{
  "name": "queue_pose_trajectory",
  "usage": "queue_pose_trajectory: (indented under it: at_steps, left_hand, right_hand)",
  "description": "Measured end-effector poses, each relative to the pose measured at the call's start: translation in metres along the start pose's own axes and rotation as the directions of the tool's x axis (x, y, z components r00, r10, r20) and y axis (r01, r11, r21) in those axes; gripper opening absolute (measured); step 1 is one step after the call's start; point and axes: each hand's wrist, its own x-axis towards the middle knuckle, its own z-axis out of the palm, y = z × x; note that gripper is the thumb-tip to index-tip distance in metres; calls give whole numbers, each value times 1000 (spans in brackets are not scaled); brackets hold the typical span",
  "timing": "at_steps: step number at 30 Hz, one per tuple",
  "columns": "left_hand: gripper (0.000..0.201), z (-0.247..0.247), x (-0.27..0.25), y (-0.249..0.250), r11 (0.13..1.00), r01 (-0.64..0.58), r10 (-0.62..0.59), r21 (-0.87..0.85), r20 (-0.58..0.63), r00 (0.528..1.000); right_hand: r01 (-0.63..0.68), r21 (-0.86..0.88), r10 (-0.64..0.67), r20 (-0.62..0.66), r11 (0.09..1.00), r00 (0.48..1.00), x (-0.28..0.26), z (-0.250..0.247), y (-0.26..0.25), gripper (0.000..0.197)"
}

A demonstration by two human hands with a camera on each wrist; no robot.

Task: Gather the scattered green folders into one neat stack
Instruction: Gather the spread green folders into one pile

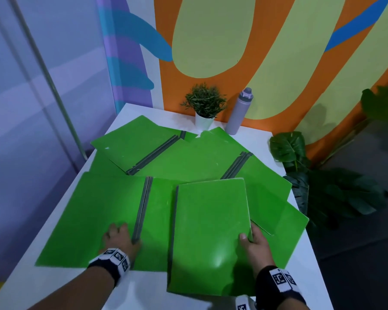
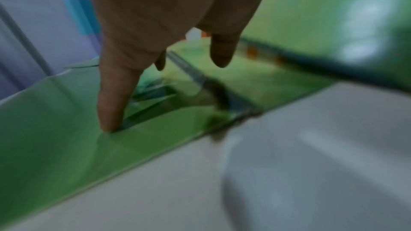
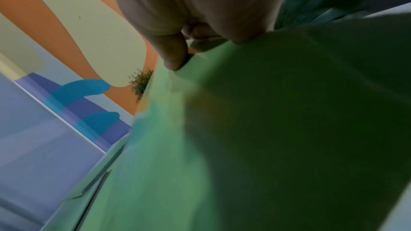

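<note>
Several green folders lie spread open and overlapping on a white table point(image 1: 130, 294). A closed green folder point(image 1: 208, 233) lies nearest to me. My right hand point(image 1: 250, 239) pinches its right edge, thumb on top, fingers hidden beneath; the right wrist view shows the thumb on that folder point(image 3: 255, 129). My left hand point(image 1: 119, 237) rests on an open folder point(image 1: 87, 220) at the near left, beside its grey spine point(image 1: 142, 206). In the blurred left wrist view its fingers point(image 2: 111, 108) are straight and one fingertip touches the open folder point(image 2: 55, 138).
A small potted plant point(image 1: 205, 106) and a lilac bottle point(image 1: 239, 111) stand at the table's far edge against the painted wall. Large dark leaves point(image 1: 318, 186) sit off the right side. The table's left edge drops off beside a grey pole point(image 1: 54, 90).
</note>
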Motion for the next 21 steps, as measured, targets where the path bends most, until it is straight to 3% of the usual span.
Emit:
queue_pose_trajectory:
  at_steps: [2,7,9,13,17,19,21]
  left_hand:
    - [82,7,3,-15,996,-36,38,85,-17,999]
    - [43,6,-4,-30,976,-90,101,197,-42,994]
    - [36,1,-9,-28,968,-103,116,228,-46,992]
    - [34,-34,-25,-8,981,-135,145,138,-70,987]
    - [45,-85,-50,8,965,-258,243,-45,-209,947]
    - [50,-110,-70,18,897,-385,310,-217,-310,899]
    - [54,-130,-87,31,769,-461,343,-443,-322,882]
  right_hand:
    - [-14,-20,14,1,1000,1000,-2,1,6,60]
    - [-55,-52,54,-7,997,999,-4,0,16,61]
    - [-60,-51,60,-17,997,998,-6,-3,19,62]
    - [-94,58,94,-7,994,996,-7,-13,10,59]
    - [-99,262,117,-55,960,992,-1,-29,-4,61]
    - [-101,336,127,-59,937,990,5,-33,-8,64]
    - [-105,401,124,-23,910,992,10,-31,-13,67]
